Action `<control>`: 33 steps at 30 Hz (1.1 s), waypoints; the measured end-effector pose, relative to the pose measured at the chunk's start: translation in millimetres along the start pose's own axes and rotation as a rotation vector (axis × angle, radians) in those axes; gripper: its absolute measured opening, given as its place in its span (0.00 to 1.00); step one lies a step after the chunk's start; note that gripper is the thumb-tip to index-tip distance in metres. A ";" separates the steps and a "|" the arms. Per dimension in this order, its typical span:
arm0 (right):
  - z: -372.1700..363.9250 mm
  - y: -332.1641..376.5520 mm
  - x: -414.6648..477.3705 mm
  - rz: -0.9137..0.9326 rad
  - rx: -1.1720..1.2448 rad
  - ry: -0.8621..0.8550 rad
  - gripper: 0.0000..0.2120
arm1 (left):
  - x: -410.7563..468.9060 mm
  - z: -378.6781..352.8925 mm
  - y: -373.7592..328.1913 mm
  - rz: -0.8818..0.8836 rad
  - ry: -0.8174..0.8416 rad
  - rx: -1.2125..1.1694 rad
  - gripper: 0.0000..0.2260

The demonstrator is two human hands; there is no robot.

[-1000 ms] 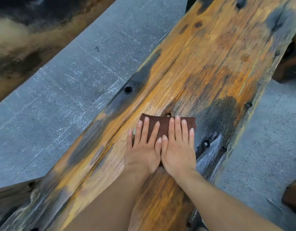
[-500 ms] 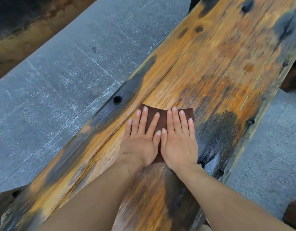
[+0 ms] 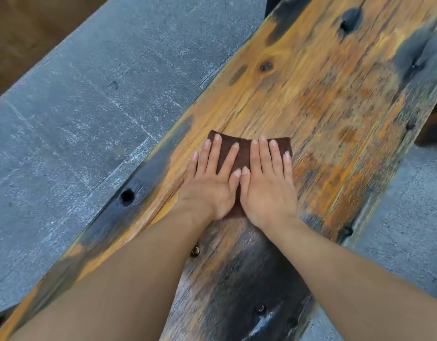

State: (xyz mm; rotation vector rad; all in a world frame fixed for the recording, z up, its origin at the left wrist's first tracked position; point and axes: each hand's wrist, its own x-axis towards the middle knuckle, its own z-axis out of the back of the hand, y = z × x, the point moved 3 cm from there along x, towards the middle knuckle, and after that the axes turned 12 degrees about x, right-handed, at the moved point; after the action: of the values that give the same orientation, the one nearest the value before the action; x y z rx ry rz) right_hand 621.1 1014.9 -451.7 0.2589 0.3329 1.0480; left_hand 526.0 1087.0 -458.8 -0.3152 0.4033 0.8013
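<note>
Hands point(image 3: 210, 190) press cloth point(image 3: 242, 153) on plank point(image 3: 323, 82), stone floor point(image 3: 89, 107) beside.

Soft, even light fills the scene, bright enough to show the wood grain. It casts no hard shadows, and its source cannot be told. Only a faint dark edge lies under the left hand point(image 3: 210, 190) and right hand point(image 3: 266, 190). A pale sheen glints on a dark patch of the surface point(image 3: 311, 94) near the lower edge. The hands look sharp, while the wood smears with motion blur, strongest at right and below. The wide lens bows the lines of the stone floor point(image 3: 89, 119), and the upper left corner is soft.
</note>
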 end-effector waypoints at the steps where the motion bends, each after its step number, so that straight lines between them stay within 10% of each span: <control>1: 2.9 -4.1 9.2 0.009 -0.007 0.007 0.27 | 8.8 4.1 -1.3 0.002 0.006 0.006 0.21; 18: 8.4 0.7 96.4 -0.078 0.002 -0.013 0.28 | 83.7 39.8 18.8 0.033 -0.037 0.019 0.22; 33: -39.8 109.1 -11.1 0.101 0.052 0.138 0.28 | -60.8 -18.4 104.9 0.208 -0.004 -0.068 0.22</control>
State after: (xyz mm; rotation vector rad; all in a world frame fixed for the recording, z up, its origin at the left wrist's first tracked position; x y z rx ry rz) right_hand 513.3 1059.2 -447.0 0.2526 0.4753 1.1607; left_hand 405.6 1110.0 -459.5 -0.3382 0.4098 1.0201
